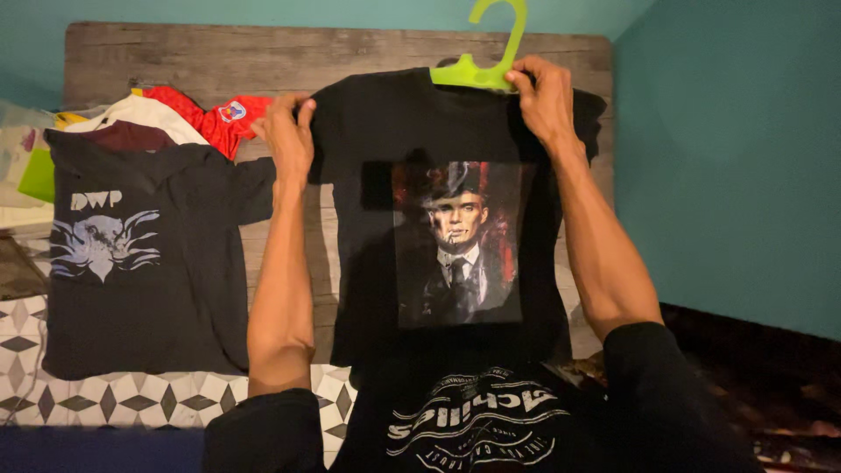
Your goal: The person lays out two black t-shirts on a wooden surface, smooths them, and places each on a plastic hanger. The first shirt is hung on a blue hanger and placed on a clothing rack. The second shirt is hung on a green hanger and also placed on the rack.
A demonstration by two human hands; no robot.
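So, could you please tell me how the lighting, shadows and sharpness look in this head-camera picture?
Head view: dim, warm indoor light; the black T-shirt held up by the left hand and right hand is fairly sharp, its dark folds losing detail; a soft shadow falls on the wooden board behind; the green hanger stays bright, without glare; the lower right corner sinks into darkness.

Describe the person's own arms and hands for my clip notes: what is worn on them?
Both forearms are bare. Black short sleeves cover the upper arms, one on the left arm and one on the right arm. No watch, ring or glove shows on the left hand or right hand.
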